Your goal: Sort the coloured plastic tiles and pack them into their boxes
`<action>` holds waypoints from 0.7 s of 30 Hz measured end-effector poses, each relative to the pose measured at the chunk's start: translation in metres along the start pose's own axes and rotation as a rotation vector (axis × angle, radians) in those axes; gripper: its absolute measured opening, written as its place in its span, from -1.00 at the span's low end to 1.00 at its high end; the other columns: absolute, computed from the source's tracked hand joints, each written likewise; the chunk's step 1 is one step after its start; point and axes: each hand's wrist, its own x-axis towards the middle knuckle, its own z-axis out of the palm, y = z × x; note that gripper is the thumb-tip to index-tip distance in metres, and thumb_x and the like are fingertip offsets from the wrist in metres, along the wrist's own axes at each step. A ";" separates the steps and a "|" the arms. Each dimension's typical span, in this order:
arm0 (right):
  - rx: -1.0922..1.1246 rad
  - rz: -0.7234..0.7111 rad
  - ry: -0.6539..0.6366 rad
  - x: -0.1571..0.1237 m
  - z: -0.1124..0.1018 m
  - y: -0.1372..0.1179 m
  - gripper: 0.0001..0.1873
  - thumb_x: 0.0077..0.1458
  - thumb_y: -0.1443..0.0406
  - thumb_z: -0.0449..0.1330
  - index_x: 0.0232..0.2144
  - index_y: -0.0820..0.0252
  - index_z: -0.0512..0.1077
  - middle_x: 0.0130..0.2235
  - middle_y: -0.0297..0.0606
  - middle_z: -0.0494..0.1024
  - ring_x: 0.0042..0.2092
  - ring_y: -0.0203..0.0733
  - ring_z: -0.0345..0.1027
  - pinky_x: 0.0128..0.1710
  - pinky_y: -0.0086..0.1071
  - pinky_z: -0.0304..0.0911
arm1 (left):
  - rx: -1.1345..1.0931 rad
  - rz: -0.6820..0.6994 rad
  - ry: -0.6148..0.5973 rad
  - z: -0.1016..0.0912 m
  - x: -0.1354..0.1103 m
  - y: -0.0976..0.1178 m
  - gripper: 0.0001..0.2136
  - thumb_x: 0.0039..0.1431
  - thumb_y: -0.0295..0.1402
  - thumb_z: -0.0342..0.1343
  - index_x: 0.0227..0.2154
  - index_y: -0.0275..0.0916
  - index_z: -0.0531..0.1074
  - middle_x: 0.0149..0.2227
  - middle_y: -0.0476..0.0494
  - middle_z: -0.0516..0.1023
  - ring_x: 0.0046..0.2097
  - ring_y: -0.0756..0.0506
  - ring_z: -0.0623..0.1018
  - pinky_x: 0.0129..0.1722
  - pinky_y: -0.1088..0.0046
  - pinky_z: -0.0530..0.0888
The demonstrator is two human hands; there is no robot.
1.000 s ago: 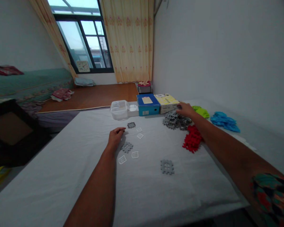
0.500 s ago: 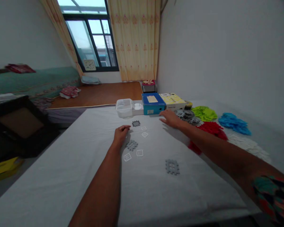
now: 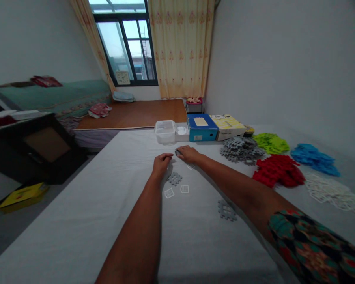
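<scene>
My right hand (image 3: 188,154) is closed at the dark grey interlocking tile (image 3: 177,152), its fingertips gripping the edge. Just to the left, my left hand (image 3: 161,163) has its fingers curled together; whatever lies between them, if anything, is hidden. Below the left hand rest joined grey tile pieces (image 3: 174,178). Two small white window-grid pieces (image 3: 184,189) lie nearer me, and another white piece (image 3: 191,167) is partly covered by the right hand. A grey square tile frame (image 3: 227,210) lies beside the right forearm.
On the right are piles of grey tiles (image 3: 239,149), lime-green pieces (image 3: 271,142), red pieces (image 3: 279,171), blue pieces (image 3: 315,158) and white pieces (image 3: 334,193). A clear plastic box (image 3: 165,132), blue box (image 3: 202,128) and yellow box (image 3: 227,127) line the table's far edge.
My right hand has moved left from beside the grey pile to the dark grey tile and closed at it. The left hand stays near the same spot. The camera view has shifted left.
</scene>
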 end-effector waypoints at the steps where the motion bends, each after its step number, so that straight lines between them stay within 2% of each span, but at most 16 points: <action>1: 0.002 0.002 -0.006 0.000 0.000 0.001 -0.64 0.22 0.13 0.17 0.03 0.10 0.40 0.04 -0.14 0.48 0.03 -0.06 0.35 -0.02 -0.16 0.33 | 0.000 0.003 0.000 0.000 -0.001 0.001 -0.74 -0.18 -0.30 0.18 -0.38 -0.26 0.62 -0.41 -0.18 0.63 -0.27 -0.15 0.58 -0.29 0.39 0.42; 6: -0.014 -0.007 -0.026 -0.017 -0.009 0.008 -0.57 0.15 0.07 0.20 0.04 0.03 0.43 -0.01 -0.13 0.55 0.06 0.02 0.32 -0.06 -0.20 0.26 | 0.034 0.005 0.000 -0.001 -0.003 0.004 -0.70 -0.19 -0.26 0.20 -0.36 -0.29 0.63 -0.42 -0.19 0.63 -0.36 -0.12 0.55 -0.39 0.43 0.39; 9: -0.050 0.017 0.072 -0.042 -0.021 0.023 -0.51 0.11 0.07 0.22 0.07 0.07 0.40 0.06 -0.11 0.51 0.11 0.06 0.26 -0.02 -0.17 0.22 | 0.055 0.000 -0.009 -0.002 -0.003 0.005 -0.67 -0.19 -0.24 0.21 -0.34 -0.30 0.63 -0.41 -0.20 0.63 -0.41 -0.09 0.52 -0.44 0.45 0.35; 12: -0.074 0.175 0.158 -0.074 -0.036 0.061 -0.46 0.10 0.07 0.23 0.10 0.12 0.38 0.12 -0.11 0.46 0.13 0.08 0.23 0.01 -0.16 0.20 | 0.076 -0.009 -0.002 -0.003 -0.003 0.007 -0.68 -0.21 -0.23 0.21 -0.36 -0.28 0.63 -0.43 -0.19 0.62 -0.44 -0.07 0.49 -0.47 0.46 0.33; 18: -0.114 0.594 0.242 -0.144 -0.064 0.160 -0.45 0.10 0.12 0.22 0.11 0.21 0.40 0.11 -0.05 0.47 0.10 0.08 0.29 0.07 -0.18 0.21 | 0.056 -0.011 -0.004 -0.002 -0.003 0.011 -0.69 -0.26 -0.25 0.24 -0.39 -0.27 0.63 -0.43 -0.21 0.62 -0.37 -0.13 0.53 -0.43 0.45 0.35; 21: -0.103 0.678 0.280 -0.167 -0.072 0.184 -0.50 0.13 0.17 0.19 0.08 0.29 0.42 0.07 0.00 0.49 0.06 0.02 0.33 0.08 -0.21 0.22 | 0.059 -0.001 -0.004 -0.002 -0.003 0.011 -0.71 -0.25 -0.27 0.23 -0.40 -0.26 0.64 -0.44 -0.20 0.61 -0.37 -0.13 0.53 -0.44 0.45 0.34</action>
